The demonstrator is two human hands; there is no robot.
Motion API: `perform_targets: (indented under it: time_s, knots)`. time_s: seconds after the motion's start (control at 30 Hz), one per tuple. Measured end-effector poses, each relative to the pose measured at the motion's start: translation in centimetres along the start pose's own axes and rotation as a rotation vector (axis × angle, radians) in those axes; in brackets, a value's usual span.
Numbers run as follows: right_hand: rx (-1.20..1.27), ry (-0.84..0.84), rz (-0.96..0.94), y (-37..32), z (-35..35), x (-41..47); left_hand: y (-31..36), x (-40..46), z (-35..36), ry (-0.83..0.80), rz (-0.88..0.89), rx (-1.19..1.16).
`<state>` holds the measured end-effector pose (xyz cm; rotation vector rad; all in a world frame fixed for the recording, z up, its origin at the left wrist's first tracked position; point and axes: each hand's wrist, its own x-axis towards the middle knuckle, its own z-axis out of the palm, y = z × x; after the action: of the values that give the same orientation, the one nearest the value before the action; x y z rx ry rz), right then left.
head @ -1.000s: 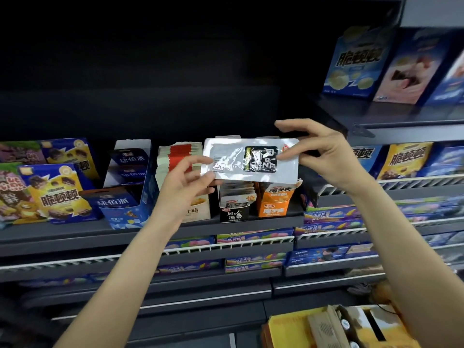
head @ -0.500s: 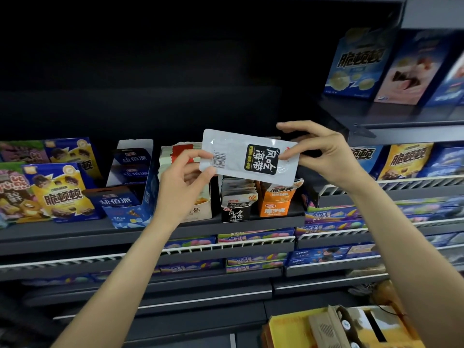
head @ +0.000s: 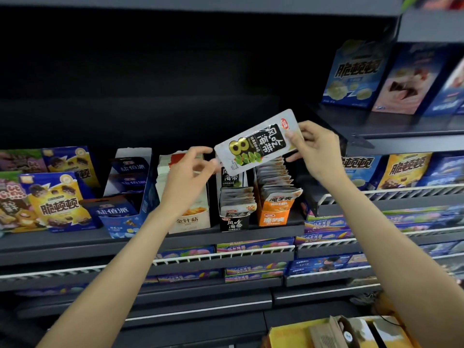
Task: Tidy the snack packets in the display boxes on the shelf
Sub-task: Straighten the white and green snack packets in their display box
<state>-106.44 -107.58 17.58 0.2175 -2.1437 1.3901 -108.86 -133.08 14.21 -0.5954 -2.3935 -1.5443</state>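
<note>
Both hands hold one silver-and-black snack packet (head: 256,140) in the air above the middle of the shelf (head: 75,243), tilted so its right end rides higher than its left. The right hand (head: 313,149) pinches the upper right end between thumb and fingers; the left hand (head: 188,177) pinches the lower left corner, though just which fingertips (head: 209,165) meet the foil is hard to tell. The printed face is toward the camera, and its black label matches the black display box (head: 233,212) directly below — that box, standing between the white display box (head: 188,217) and the orange display box (head: 275,212), looks like where this packet belongs. To do this step well, I would turn the packet upright so its label faces the front like the packets already filed there, then lower it bottom edge first into a gap in that row. The foil is slippery and floppy, so a light pinch at both ends keeps it flat; a one-handed grip may let it fold. The packets in the black box lean forward unevenly — pressing them back with the left hand first would open a slot. The main risk is catching the neighbouring orange box's packets, which fan out close beside the black box.
</note>
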Motion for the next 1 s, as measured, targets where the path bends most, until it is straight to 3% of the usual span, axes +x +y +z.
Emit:
perform_targets:
  time_s: [0.07,0.17,0.33,0.7,1.0]
  knots:
    - [-0.009,0.027,0.032,0.3,-0.2,0.5,-0.4,0.9,-0.7,-0.027,0.119,0.199]
    - [-0.031,0.034,0.040,0.5,-0.5,0.8,-1.3,2.8,-1.2,-0.210,0.314,0.494]
    - [-0.056,0.049,0.053,0.7,-0.9,1.1,-1.4,4.7,-0.2,-0.487,0.345,0.743]
    - [-0.103,0.029,-0.022,0.5,-1.2,1.7,-1.4,6.3,0.7,-0.641,0.315,0.616]
    - [-0.148,-0.017,-0.091,0.7,-0.7,2.1,-2.0,7.4,0.6,-0.785,0.141,0.423]
